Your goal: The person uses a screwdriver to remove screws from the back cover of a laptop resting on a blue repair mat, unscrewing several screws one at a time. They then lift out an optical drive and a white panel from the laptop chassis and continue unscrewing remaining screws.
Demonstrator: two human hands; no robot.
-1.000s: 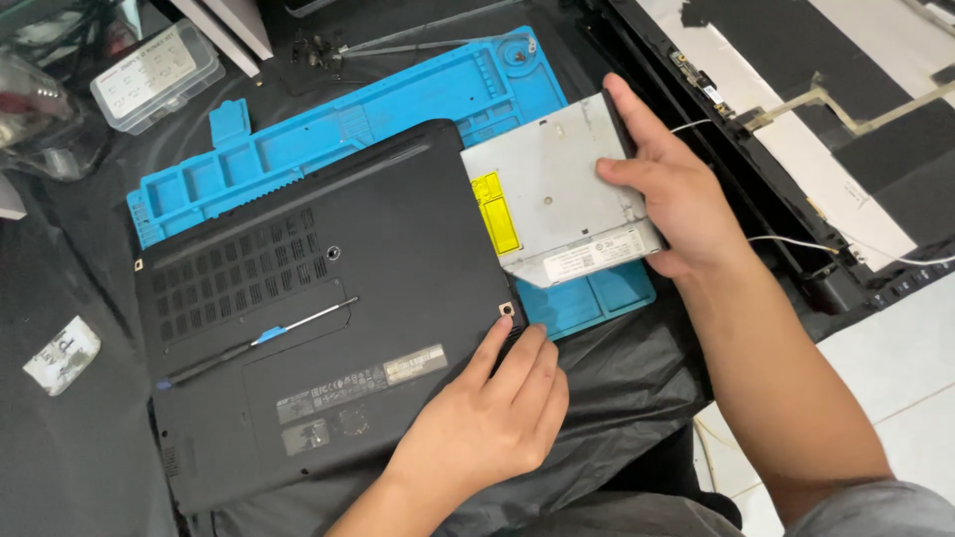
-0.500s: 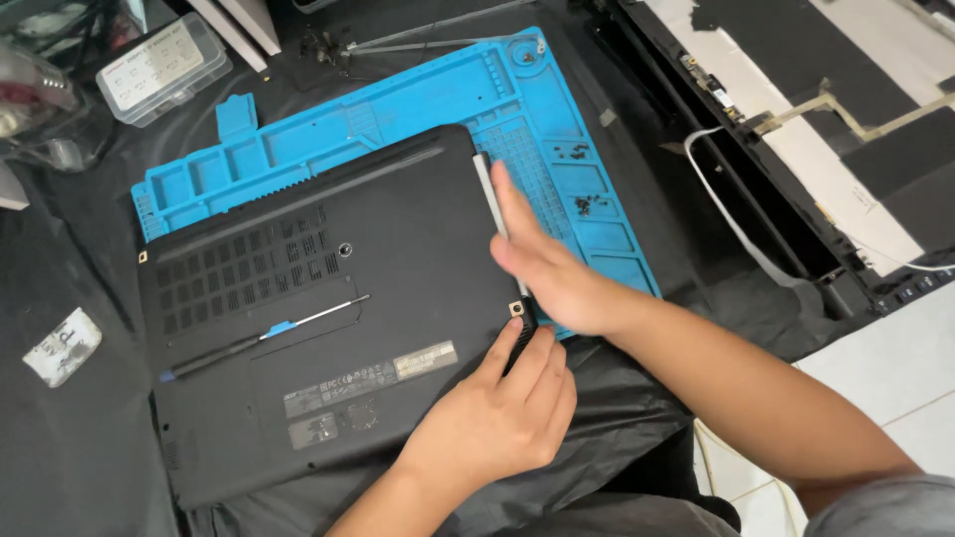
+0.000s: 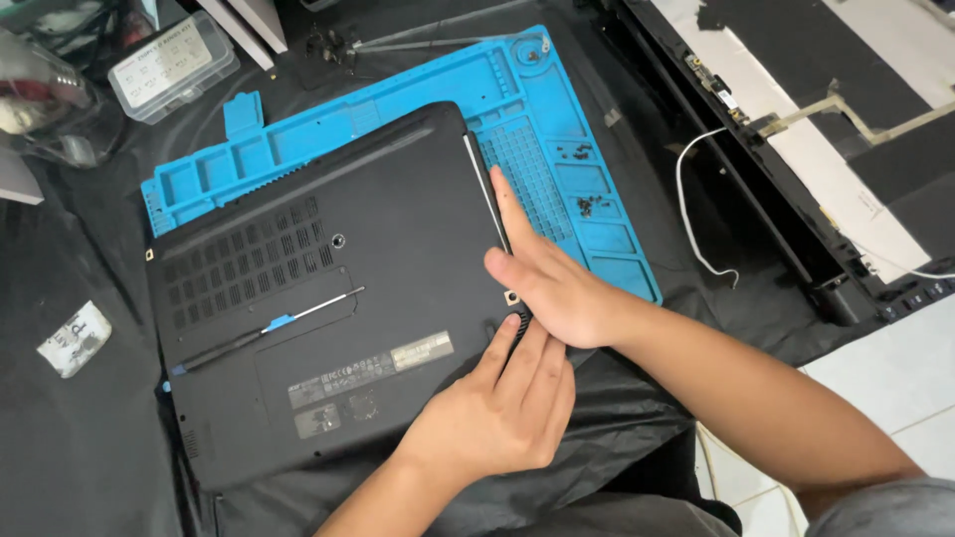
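Flanking both hands (image 3: 532, 343): blue mat (image 3: 557, 169), screwdriver (image 3: 264, 328) (on the laptop base (image 3: 298, 298)).

Matt black plastic laptop base (image 3: 328, 298)

A black cloth-covered table (image 3: 80, 447) carries a blue work mat (image 3: 557, 169) and a clear parts box (image 3: 174, 65).

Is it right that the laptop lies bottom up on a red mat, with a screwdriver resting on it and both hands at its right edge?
Not quite: the mat is blue, not red, as the head view shows. The rest holds: the laptop lies bottom up on it, the screwdriver rests on it, and the left hand and right hand are at its right edge.
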